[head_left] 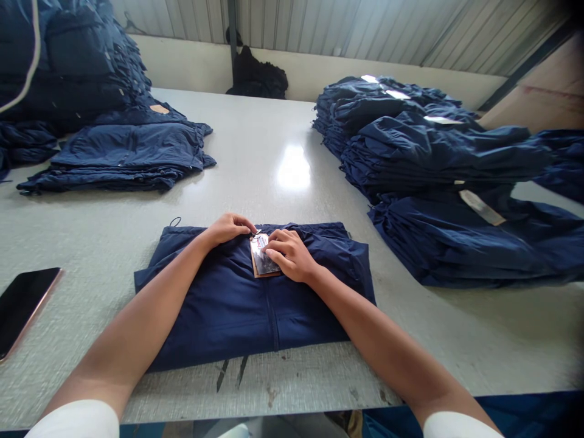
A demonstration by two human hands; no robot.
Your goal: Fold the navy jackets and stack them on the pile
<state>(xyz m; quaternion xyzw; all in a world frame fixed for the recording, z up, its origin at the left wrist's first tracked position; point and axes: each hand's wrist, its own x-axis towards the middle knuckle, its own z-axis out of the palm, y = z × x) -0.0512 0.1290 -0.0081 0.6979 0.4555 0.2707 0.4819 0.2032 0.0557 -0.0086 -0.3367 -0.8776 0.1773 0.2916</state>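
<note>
A folded navy jacket [214, 316] lies flat in front of me, its zip line running down the middle and a thin cord loop [175, 221] sticking out at its far left corner. On its upper middle rests a hang tag [263, 260] with a printed face and a brown card behind. My left hand [232, 229] is closed, fingertips pinching at the string at the tag's top end. Over the tag's right side, my right hand [292, 254] has bent fingers and thumb closed on it. The exact fingertip contact is partly hidden.
Tall stacks of navy garments stand at the far left [91, 67] and right [410, 140], some with tags. A lower folded pile [128, 152] sits left. A phone [27, 307] lies on the pale table [255, 146] at left. Dark cloth [259, 76] is heaped by the wall.
</note>
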